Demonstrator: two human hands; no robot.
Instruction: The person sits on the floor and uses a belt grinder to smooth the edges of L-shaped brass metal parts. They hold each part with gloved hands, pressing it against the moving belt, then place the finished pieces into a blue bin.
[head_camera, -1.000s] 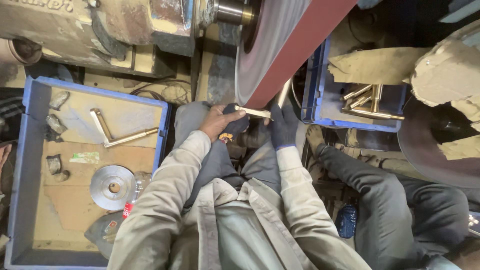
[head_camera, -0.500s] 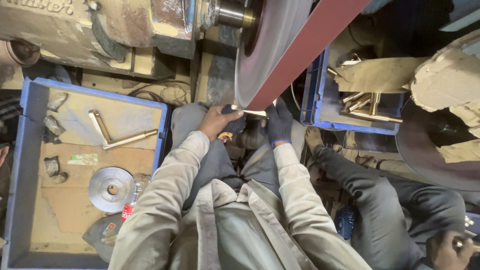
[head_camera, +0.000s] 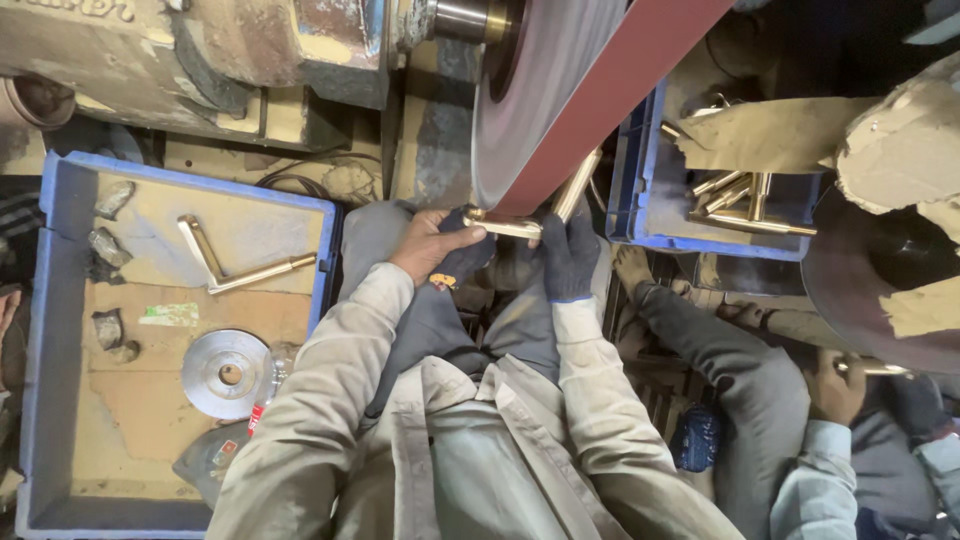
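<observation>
brass fitting (head_camera: 520, 222): we press it against the red sanding belt (head_camera: 610, 110), between both hands.
left hand (head_camera: 432, 245): bare, closed on its left end.
right hand (head_camera: 570, 255): dark-gloved, gripping the right end.
blue tray (head_camera: 50, 330): left, holding another fitting.

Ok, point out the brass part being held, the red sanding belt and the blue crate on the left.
brass part (head_camera: 505, 227), head view, on its straight arm.
sanding belt (head_camera: 620, 90), head view, mid red face.
blue crate (head_camera: 322, 250), head view, right wall.
</observation>
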